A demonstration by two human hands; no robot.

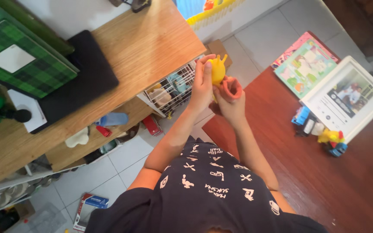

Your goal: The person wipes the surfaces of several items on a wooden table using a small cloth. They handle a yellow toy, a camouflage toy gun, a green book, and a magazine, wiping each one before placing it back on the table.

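Head view, looking down: left hand [202, 88] clamped around yellow toy [217, 70], held upright above floor between wooden shelf [143, 47] and red table [290, 164]. Right hand [231, 101] just beside, fingers curled on orange ring piece [232, 88], touching toy's lower right.

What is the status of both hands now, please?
Left hand holds yellow toy. Right hand holds orange piece. Both raised above red-brown table, nothing in the way.
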